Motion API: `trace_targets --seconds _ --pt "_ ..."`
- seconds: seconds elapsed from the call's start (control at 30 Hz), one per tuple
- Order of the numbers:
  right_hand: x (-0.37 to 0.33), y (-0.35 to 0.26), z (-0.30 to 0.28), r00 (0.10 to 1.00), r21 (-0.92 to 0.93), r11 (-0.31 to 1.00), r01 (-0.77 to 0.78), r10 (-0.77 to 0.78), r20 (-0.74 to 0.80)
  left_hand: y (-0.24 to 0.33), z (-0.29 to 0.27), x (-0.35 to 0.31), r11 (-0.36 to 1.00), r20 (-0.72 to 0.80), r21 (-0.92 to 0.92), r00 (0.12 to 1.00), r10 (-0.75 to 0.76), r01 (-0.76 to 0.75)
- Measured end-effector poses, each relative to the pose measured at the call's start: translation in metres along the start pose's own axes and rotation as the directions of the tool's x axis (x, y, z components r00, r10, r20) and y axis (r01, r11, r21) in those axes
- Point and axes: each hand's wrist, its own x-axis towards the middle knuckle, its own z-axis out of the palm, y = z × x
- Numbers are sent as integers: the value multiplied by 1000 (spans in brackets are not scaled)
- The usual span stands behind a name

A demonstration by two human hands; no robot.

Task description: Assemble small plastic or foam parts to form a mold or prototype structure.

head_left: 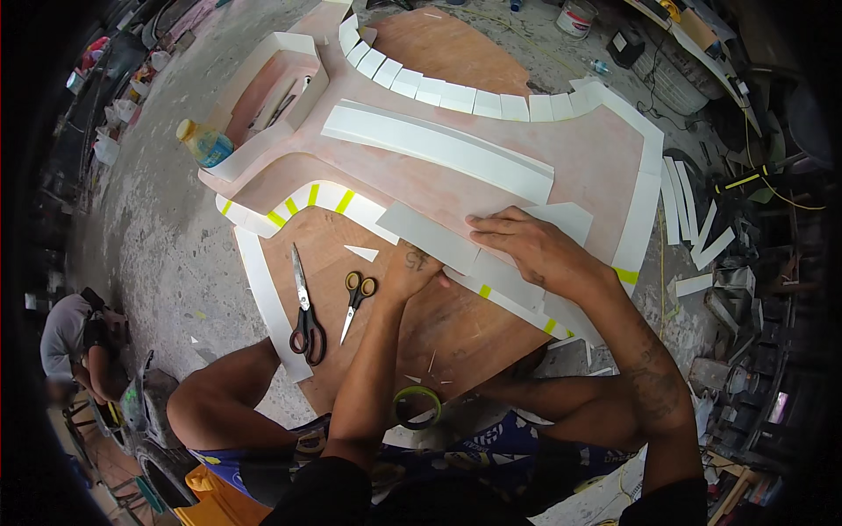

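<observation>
Two bare hands work at the near edge of a pink, curved plywood form (pixel 561 149) lying on a brown wooden board (pixel 438 316). Right hand (pixel 535 250) lies flat, fingers spread, pressing a white rectangular card piece (pixel 438 235) onto the form; it grips nothing. Left hand (pixel 410 270) sits just below that card at the form's edge, fingers tucked under and hidden, so can't tell if it grips anything. White card strip edging (pixel 645 210) runs round the form, fixed with yellow-green tape tabs (pixel 313 195). A long white card strip (pixel 438 145) lies across the middle of the form.

On the board, left of the left hand: small scissors with yellow handles (pixel 355 302), closed, and beside them larger scissors with dark handles (pixel 305 316). A small white card triangle (pixel 362 252) is above them. A yellow-green tape roll (pixel 417 405) lies near the person's knees. A plastic bottle with yellow cap (pixel 203 143) stands at the form's far left. Loose white strips (pixel 688 210) lie on the concrete floor (pixel 167 228) to the right. Another person (pixel 74 337) crouches far left.
</observation>
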Motion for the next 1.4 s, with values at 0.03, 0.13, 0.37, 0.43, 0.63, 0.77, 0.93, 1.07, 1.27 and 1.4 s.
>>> trace_targets --seconds 0.03,0.13,0.37,0.43,0.63,0.77,0.93,1.07,1.27,1.4 --pt "-1 1 0 1000 46 999 -6 5 8 0 0 1 999 21 25 999 -36 36" --pt "-2 6 -2 1000 113 994 -11 9 23 2 6 2 993 29 81 995 -94 91" --pt "-3 7 -6 999 171 985 3 -9 38 2 14 1 991 3 76 994 -111 111" --pt "-3 6 -3 1000 153 988 11 -14 21 1 13 0 996 13 28 996 -85 84" --pt "-3 5 2 1000 80 996 23 -23 -6 6 4 3 995 54 20 994 -100 99" --pt "-4 1 -1 1000 65 998 15 -15 5 4 4 1 993 37 -1 993 -114 115" --pt "-2 1 1 1000 27 999 19 -19 2 7 0 3 992 72 -9 990 -125 126" --pt "-1 -2 -1 1000 39 999 -7 6 15 6 -3 5 993 39 6 992 -122 122" --pt "1 0 1 1000 23 1000 2 -3 8 5 -5 5 995 33 -20 995 -97 98" --pt "-1 3 1 1000 33 999 5 -5 12 10 0 4 994 20 -27 994 -105 105"
